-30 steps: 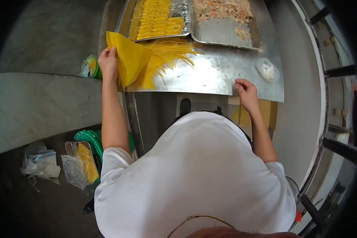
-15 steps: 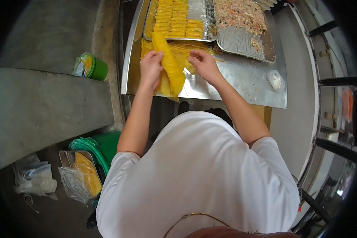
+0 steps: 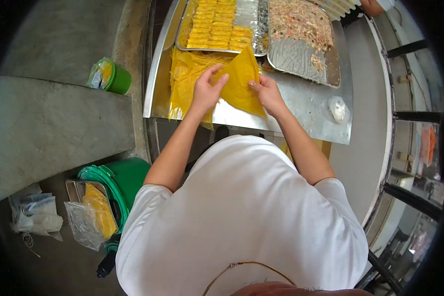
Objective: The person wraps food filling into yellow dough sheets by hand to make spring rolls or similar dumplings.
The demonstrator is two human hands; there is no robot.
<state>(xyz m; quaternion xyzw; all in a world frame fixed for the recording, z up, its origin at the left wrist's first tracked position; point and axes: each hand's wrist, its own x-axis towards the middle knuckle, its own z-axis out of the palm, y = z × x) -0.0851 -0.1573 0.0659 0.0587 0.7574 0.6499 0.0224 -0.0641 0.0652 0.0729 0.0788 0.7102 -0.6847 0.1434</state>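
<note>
A yellow spring roll wrapper, possibly more than one layer, is held up over the front of the metal table. My right hand pinches its right edge between thumb and fingers. At its left side is my left hand, fingers and thumb spread, with the palm turned toward the wrapper. More yellow wrappers lie on the table left of my left hand, with thin yellow shreds on top. Just beyond my hands, rows of yellow spring rolls fill part of a metal tray.
A second tray holds shredded filling. A white bundle sits on the metal table at right. Left are a green bucket and a large green bin. Another person's arm shows at top right.
The wrapper has swung from my left hand's side to the right and is now gripped by my right hand. My left hand has let go and opened.
</note>
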